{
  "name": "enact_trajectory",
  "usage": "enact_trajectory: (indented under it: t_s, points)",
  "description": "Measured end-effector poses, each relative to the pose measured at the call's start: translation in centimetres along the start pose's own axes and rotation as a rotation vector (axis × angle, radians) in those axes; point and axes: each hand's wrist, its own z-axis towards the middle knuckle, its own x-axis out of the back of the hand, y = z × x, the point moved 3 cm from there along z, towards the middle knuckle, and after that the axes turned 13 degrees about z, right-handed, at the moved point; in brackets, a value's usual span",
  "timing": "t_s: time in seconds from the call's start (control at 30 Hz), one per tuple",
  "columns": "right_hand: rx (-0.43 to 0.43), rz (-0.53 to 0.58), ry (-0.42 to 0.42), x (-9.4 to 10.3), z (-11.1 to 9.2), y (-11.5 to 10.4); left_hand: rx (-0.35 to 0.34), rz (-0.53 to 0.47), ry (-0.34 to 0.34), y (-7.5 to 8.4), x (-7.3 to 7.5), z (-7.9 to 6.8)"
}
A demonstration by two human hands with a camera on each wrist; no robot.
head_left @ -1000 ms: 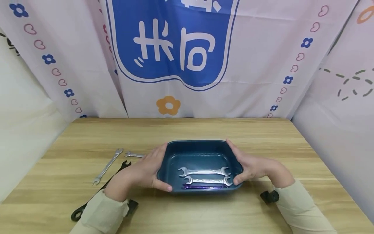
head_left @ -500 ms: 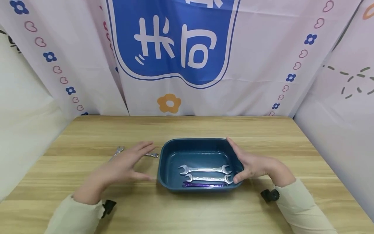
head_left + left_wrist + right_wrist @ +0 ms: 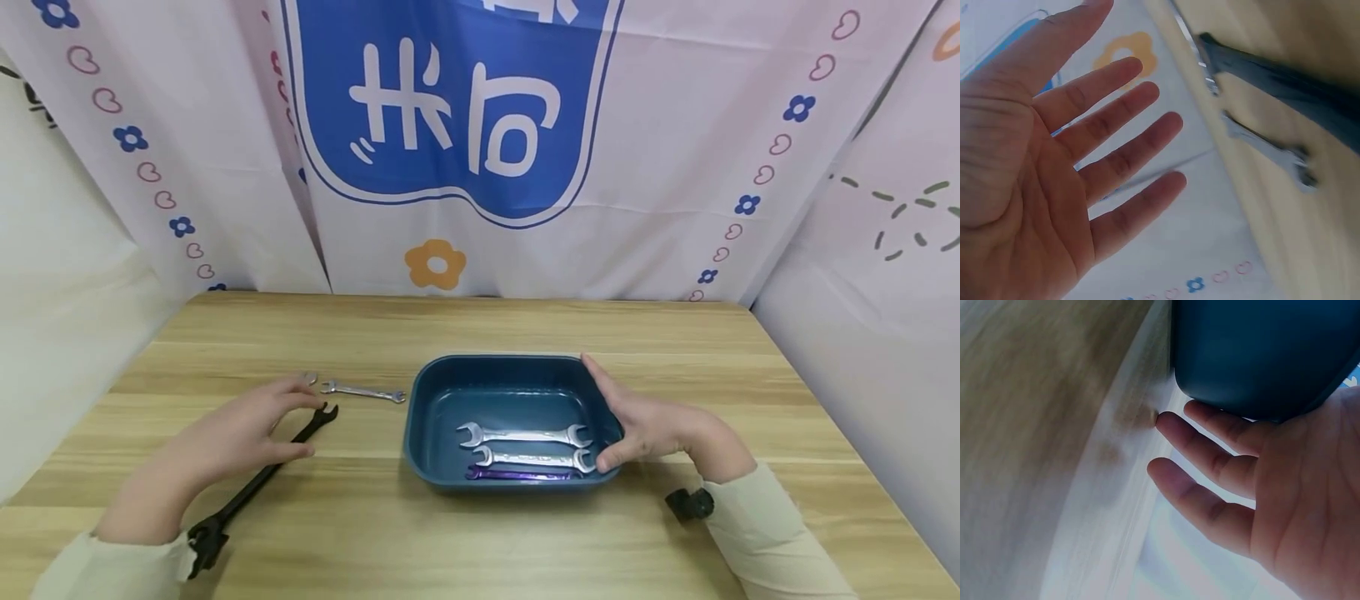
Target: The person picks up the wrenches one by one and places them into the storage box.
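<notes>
Black wrench [image 3: 258,482] on the table [image 3: 675,333], left of the blue tray [image 3: 517,408]. Left hand [image 3: 243,437] near it, fingers spread, holding nothing. Right hand [image 3: 648,425] spans tray's right end, thumb and forefinger wide apart. Best grip, probably: mid-length, for balance.

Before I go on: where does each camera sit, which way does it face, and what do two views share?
Head: on the person's head, facing forward and down at the tray, wrenches and table; left hand, right hand and both sleeves show.
Left wrist: on that wrist, facing past the left palm toward the black wrench and curtain.
Right wrist: on that wrist, facing along the right palm at the tray's outside.
Shared: head and right wrist both show the tray.
</notes>
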Motion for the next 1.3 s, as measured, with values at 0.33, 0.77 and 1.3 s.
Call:
enact_trajectory:
  t_s: [0.33,0.77,1.3]
  points:
    - [-0.031,0.015,0.007,-0.3,-0.1,0.0,0.070,-0.038,-0.119,-2.4,-2.3,-1.6]
    - [-0.004,-0.022,0.011,-0.4,-0.2,-0.2,0.099,-0.071,-0.141,-3.0,-3.1,-2.4]
    - [-0.013,-0.031,0.010,-0.1,-0.2,0.0,0.100,-0.145,-0.192,-3.0,-3.6,-2.1]
